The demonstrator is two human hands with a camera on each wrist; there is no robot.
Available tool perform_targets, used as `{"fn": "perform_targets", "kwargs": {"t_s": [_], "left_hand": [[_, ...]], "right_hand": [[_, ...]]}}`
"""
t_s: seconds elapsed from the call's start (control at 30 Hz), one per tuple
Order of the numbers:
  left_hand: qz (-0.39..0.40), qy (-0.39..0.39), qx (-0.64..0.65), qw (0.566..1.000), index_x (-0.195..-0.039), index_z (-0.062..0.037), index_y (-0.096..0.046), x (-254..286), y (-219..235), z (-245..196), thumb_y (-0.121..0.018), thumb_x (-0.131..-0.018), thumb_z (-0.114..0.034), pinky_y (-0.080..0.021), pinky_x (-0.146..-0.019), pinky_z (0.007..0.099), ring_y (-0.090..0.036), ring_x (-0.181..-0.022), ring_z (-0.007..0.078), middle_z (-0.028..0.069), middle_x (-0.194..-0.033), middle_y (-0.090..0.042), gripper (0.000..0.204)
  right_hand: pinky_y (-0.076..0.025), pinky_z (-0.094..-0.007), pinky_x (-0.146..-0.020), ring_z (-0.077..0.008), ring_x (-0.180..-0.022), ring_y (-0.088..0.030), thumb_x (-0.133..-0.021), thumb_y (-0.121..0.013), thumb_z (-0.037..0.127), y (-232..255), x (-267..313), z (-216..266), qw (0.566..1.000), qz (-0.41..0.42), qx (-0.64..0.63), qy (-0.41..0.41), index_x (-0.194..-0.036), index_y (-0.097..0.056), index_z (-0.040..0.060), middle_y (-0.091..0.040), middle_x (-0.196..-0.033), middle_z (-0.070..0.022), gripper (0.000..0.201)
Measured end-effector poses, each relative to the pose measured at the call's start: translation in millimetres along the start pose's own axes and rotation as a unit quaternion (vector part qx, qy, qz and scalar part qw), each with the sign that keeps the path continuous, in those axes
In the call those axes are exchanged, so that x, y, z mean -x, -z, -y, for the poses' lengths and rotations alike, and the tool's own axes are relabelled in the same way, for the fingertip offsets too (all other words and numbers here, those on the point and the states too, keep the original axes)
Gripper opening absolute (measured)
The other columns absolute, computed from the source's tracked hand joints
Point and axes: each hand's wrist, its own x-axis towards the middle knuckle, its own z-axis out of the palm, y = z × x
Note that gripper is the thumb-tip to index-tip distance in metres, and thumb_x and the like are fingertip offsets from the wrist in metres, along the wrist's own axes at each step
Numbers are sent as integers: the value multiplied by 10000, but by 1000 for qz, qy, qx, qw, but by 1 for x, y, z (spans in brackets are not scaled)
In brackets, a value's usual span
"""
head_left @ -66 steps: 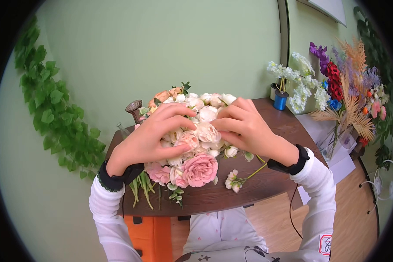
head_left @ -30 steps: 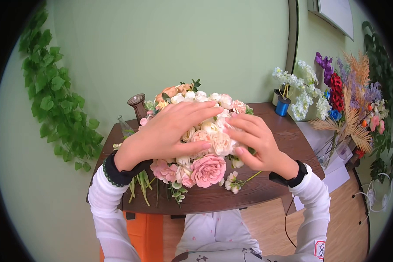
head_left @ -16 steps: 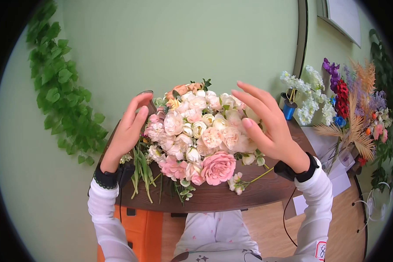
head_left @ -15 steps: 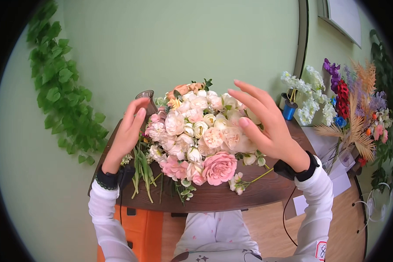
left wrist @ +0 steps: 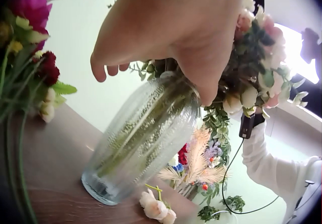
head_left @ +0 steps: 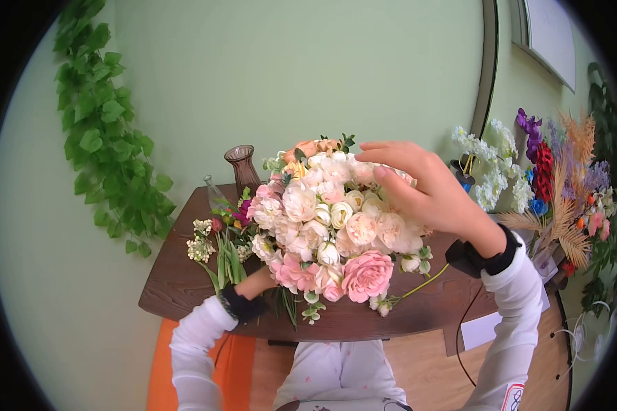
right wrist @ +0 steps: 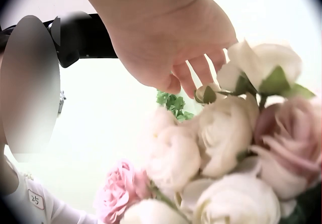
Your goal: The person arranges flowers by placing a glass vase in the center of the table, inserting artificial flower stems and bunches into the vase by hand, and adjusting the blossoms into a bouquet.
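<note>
A rounded bouquet of white, cream and pink flowers (head_left: 329,216) stands on the table in the head view. Under its left front edge my left hand (head_left: 257,281) reaches in, its fingers hidden there. The left wrist view shows this left hand (left wrist: 171,27) at the top of a ribbed clear glass vase (left wrist: 146,133) with stems inside; the thumb is beside the neck and the other fingertips stand away from the glass. My right hand (head_left: 435,188), fingers loosely bent, hovers at the bouquet's upper right. In the right wrist view the right hand (right wrist: 166,43) holds nothing.
A brown glass vase (head_left: 243,168) and a small clear bottle (head_left: 214,194) stand behind left. Loose green stems (head_left: 228,257) and white blossoms (head_left: 200,248) lie at the left of the wooden table (head_left: 178,291). Colourful flowers (head_left: 543,168) stand at the right.
My left hand has moved down from beside the bouquet's left side to under its front left edge. The right hand remains raised near the upper right flowers, and the head view has shifted.
</note>
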Motion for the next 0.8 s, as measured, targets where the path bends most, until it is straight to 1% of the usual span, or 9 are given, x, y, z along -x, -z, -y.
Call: {"fn": "perform_targets", "kwargs": {"t_s": [0.17, 0.23, 0.27, 0.33, 0.47, 0.57, 0.63, 0.77, 0.8], "left_hand": [[-17, -3, 9, 1000, -1163, -53, -516, -17, -25, -7, -590, -803, -127, -426, -881, 321, -551, -1000, 215, 121, -1136, -561, 375], [-18, -5, 16, 1000, -1164, -54, -516, -29, -34, -11, -589, -803, -126, -426, -881, 322, -551, -1000, 216, 120, -1136, -561, 375], [-18, -3, 20, 1000, -1164, -54, -515, -39, -38, -16, -589, -804, -126, -426, -881, 322, -551, -1000, 216, 120, -1135, -561, 375], [-19, -1, 30, 999, -1165, -54, -515, -46, -40, -18, -587, -805, -126, -426, -881, 322, -551, -1000, 216, 119, -1135, -561, 374], [-18, 2, 46, 999, -1167, -55, -514, -58, -38, -17, -585, -806, -126, -426, -880, 323, -551, -999, 216, 119, -1134, -562, 374], [-16, 6, 59, 998, -1168, -56, -514, -62, -35, -17, -583, -808, -126, -427, -880, 323, -551, -999, 216, 118, -1133, -562, 373], [-14, 11, 70, 997, -1169, -56, -513, -67, -35, -19, -582, -809, -126, -427, -880, 323, -551, -999, 217, 118, -1132, -562, 373], [-13, 21, 88, 996, -1170, -57, -512, -79, -32, -22, -579, -810, -125, -427, -880, 324, -551, -998, 217, 117, -1131, -562, 372], [-13, 22, 92, 995, -1171, -58, -512, -73, -34, -24, -579, -811, -125, -427, -880, 324, -551, -998, 217, 117, -1130, -562, 372]], "right_hand": [[-414, -401, -871, -329, -1005, -525, -755, -520, 94, -1, -31, -7, 992, 122, -16, 34, -1103, -566, 62, -509, -1158, -174, 352], [-421, -397, -872, -320, -1021, -518, -755, -544, 122, -10, -40, -15, 976, 197, -5, 94, -1121, -565, 88, -500, -1160, -168, 368], [-421, -397, -872, -320, -1021, -518, -755, -544, 122, -12, -44, -15, 976, 198, -6, 94, -1121, -565, 88, -500, -1160, -168, 368], [-420, -391, -880, -307, -1029, -514, -764, -557, 143, -17, -52, -14, 947, 319, -15, 27, -1136, -562, 97, -505, -1134, -161, 375], [-418, -391, -872, -305, -1042, -505, -779, -571, 177, -27, -57, -14, 937, 348, -19, 2, -1158, -549, 102, -492, -1142, -156, 387], [-448, -382, -798, -287, -936, -559, -775, -593, 172, -34, -56, -14, 955, 292, 16, 49, -1110, -575, 89, -567, -1017, -145, 345], [-465, -364, -694, -264, -768, -597, -761, -613, 135, -34, -60, -11, 960, 279, -25, -6, -963, -621, 56, -614, -806, -120, 217], [-460, -329, -661, -217, -726, -586, -767, -608, 73, -27, -60, -10, 954, 292, -16, -58, -879, -617, 6, -616, -806, -106, 131], [-459, -319, -629, -207, -679, -582, -761, -604, 56, -27, -58, -14, 964, 261, -17, -56, -848, -614, -3, -615, -752, -103, 106]]}}
